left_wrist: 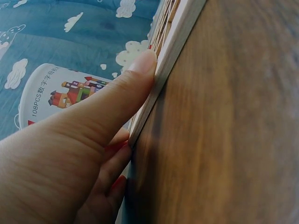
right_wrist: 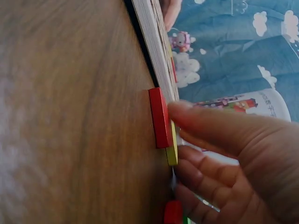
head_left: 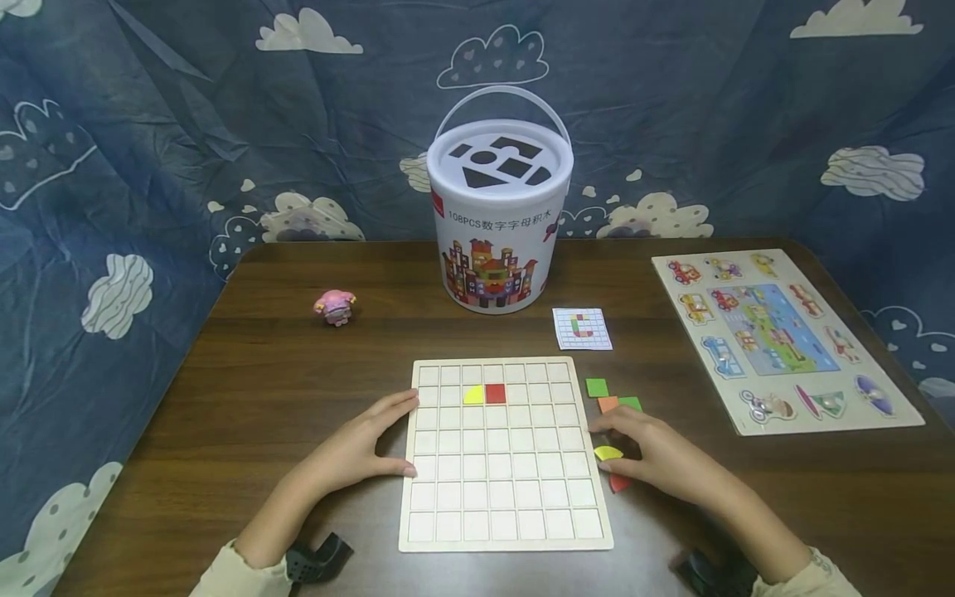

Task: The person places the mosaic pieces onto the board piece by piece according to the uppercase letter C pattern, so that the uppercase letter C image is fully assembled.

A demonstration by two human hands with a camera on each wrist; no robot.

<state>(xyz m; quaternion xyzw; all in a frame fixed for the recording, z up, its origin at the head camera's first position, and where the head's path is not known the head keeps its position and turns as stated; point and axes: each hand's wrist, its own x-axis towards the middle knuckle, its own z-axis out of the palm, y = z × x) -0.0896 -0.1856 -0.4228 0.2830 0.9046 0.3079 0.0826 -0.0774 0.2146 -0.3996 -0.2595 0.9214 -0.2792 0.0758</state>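
Note:
A pale wooden grid board (head_left: 506, 464) lies on the table, with a yellow quarter-round tile (head_left: 473, 395) and a red square tile (head_left: 496, 394) side by side in its second row. Along the left edge my left hand (head_left: 351, 444) touches the board with spread thumb and fingers. My right hand (head_left: 664, 456) is at the right edge, its fingertips by the rim and nothing gripped. Between its thumb and fingers lies a loose yellow tile (head_left: 608, 453); a red tile (right_wrist: 160, 119) is beneath the thumb. Green (head_left: 597, 387) and orange tiles (head_left: 608, 404) lie farther up.
A white lidded bucket (head_left: 501, 224) stands behind the board. In front of it lies a small pattern card (head_left: 582, 329). A pink toy figure (head_left: 335, 307) stands at the back left, and a picture puzzle board (head_left: 783, 340) lies to the right.

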